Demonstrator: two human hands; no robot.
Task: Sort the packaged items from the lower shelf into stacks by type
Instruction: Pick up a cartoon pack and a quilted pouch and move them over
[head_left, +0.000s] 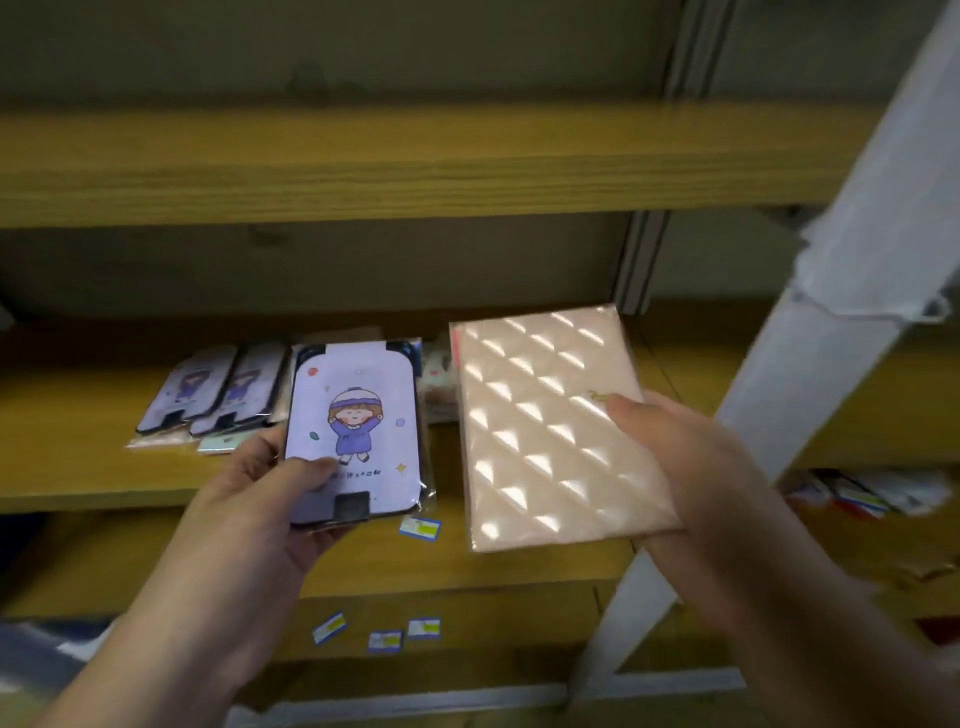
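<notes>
The writing under the cartoon figure on the lilac case (355, 434) is too blurred to read; small blue-and-yellow labels (420, 528) stick to the shelf edge. The left hand (270, 499) grips this plastic-wrapped case at 9 o'clock, thumb on its face. The right hand (691, 467) holds a glossy peach quilted case (550, 426) at 3 o'clock. Two matching lilac cases (218, 389) lie on the lower shelf (78, 457) at 10 o'clock.

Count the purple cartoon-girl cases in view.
3. One is in the left hand: the held case. Two lie side by side on the shelf behind: left case, right case. More may be hidden underneath.
</notes>
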